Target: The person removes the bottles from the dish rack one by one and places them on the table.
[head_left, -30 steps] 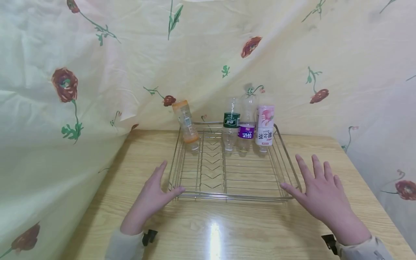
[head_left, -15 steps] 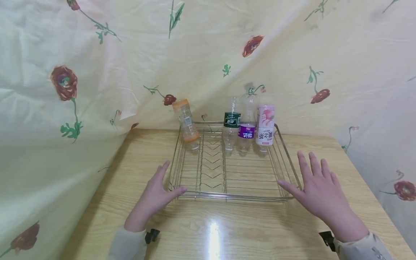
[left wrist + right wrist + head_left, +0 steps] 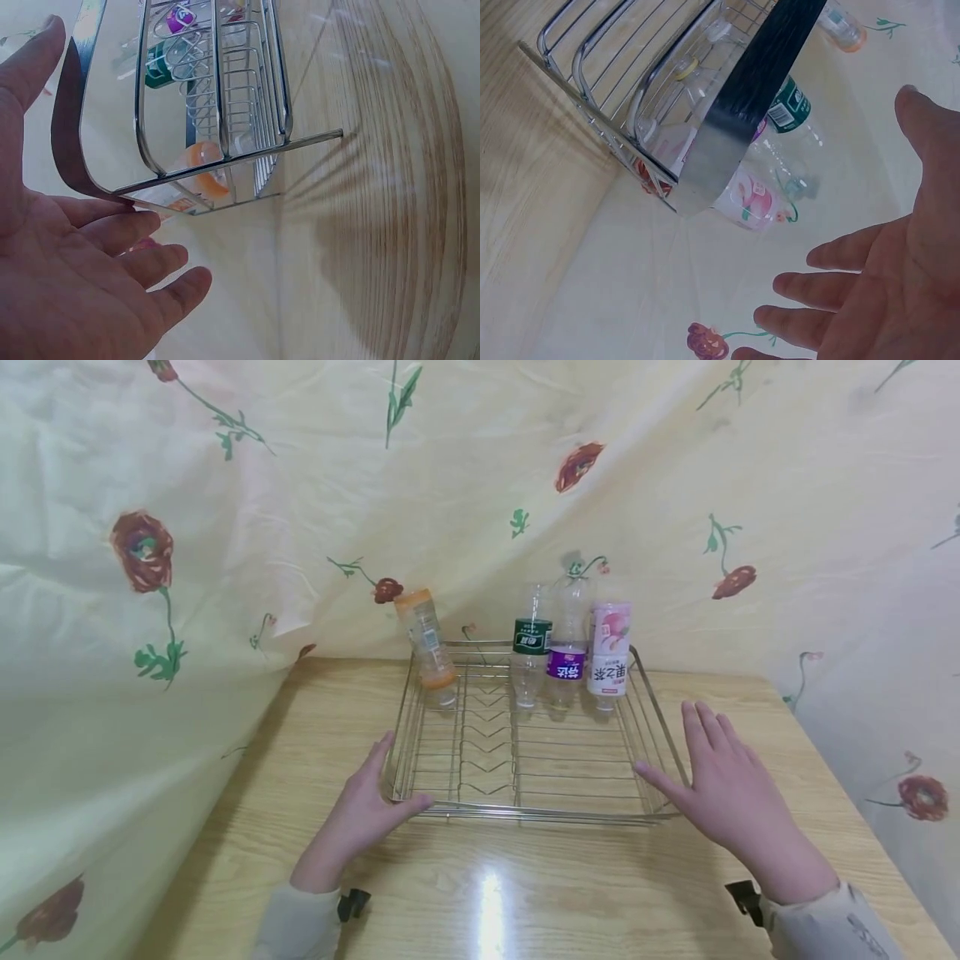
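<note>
A wire dish rack point(image 3: 525, 814) stands on the wooden table. My left hand point(image 3: 360, 814) is at its front left corner, thumb spread from the fingers; whether it touches the metal I cannot tell. In the right wrist view my right hand point(image 3: 900, 292) has extended fingers, apart from the rack's rim. Plastic bottles stand upside down along the rack's back: an orange-banded bottle point(image 3: 427, 643) leaning at the left, then a green-labelled bottle point(image 3: 532, 639), a purple-labelled bottle point(image 3: 566, 662) and a pink-and-white bottle point(image 3: 610, 652) side by side at the right.
A flower-patterned cloth point(image 3: 465, 485) hangs behind the table and along both sides. Bare wooden tabletop point(image 3: 585, 885) lies in front of the rack. A small black clip-like piece point(image 3: 352, 904) is at the left cuff, and another black piece point(image 3: 744, 902) is at the right cuff.
My right hand has shifted left and slightly forward, nearer the rack, and its fingers have drawn closer together. The left hand has barely moved. Rack and bottles stay in place.
</note>
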Demonstrator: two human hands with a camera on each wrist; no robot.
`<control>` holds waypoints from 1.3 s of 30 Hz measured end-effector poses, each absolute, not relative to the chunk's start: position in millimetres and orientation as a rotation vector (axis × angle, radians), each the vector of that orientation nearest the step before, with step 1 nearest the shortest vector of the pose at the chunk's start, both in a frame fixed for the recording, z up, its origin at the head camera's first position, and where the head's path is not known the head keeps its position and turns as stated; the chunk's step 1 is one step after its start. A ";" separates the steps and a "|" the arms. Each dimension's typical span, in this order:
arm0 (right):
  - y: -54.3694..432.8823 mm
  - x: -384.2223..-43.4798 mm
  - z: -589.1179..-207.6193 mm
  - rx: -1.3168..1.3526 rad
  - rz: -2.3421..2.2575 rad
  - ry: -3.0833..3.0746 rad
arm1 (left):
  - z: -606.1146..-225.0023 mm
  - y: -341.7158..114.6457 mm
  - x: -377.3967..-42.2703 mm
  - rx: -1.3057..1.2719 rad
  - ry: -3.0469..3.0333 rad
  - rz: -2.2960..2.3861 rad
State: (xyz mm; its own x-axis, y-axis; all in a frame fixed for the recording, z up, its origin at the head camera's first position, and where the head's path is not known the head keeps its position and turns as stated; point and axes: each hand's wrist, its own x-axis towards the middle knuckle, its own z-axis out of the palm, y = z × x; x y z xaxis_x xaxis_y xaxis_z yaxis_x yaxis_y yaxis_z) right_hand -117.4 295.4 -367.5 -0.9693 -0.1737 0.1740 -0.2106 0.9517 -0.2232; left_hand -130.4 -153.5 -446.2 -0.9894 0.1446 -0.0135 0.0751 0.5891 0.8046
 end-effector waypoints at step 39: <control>279.1 -175.0 -334.2 0.153 0.710 -3.008 | -452.0 -149.1 -130.2 0.180 2.751 1.391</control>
